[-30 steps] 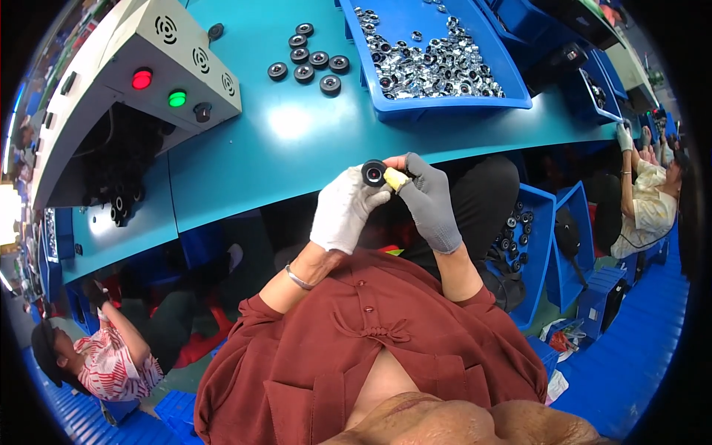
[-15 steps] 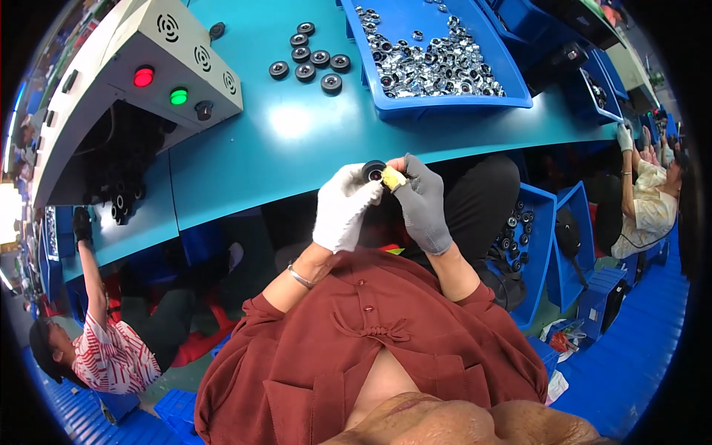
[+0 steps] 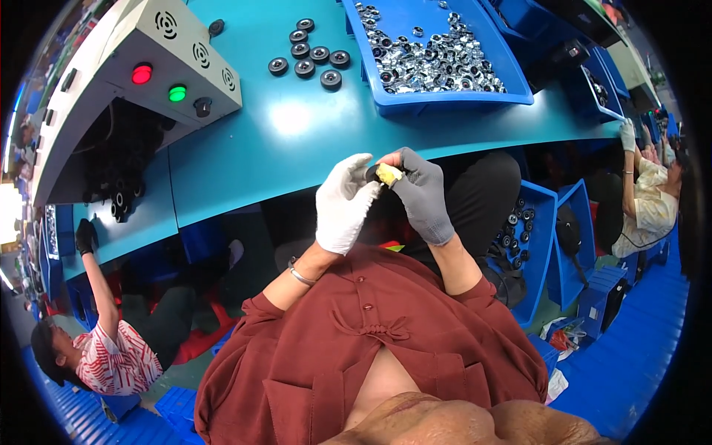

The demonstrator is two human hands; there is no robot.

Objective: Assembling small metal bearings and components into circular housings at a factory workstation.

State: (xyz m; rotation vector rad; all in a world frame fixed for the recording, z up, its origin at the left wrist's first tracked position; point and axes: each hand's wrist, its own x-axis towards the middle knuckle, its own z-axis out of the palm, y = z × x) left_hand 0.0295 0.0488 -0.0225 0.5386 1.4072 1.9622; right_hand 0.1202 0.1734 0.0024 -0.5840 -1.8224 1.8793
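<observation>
1. Left hand (image 3: 343, 208) (white glove) pinches a small black ring part (image 3: 373, 173), held just off the teal bench's (image 3: 245, 148) front edge.
2. Right hand (image 3: 423, 194) (grey glove) grips the same part; yellow fingertip (image 3: 388, 175) pressed on it.
3. Blue tray (image 3: 445, 98) w/ metal rings at back-right; six black wheels (image 3: 310, 56) near back edge.

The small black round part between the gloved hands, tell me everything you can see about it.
The small black round part is dark and ring-like, mostly hidden by fingers. It is held just below the teal table's front edge, pinched between the white-gloved left hand and grey-gloved right hand. A small yellow piece sits against it. Its material is unclear.
</observation>
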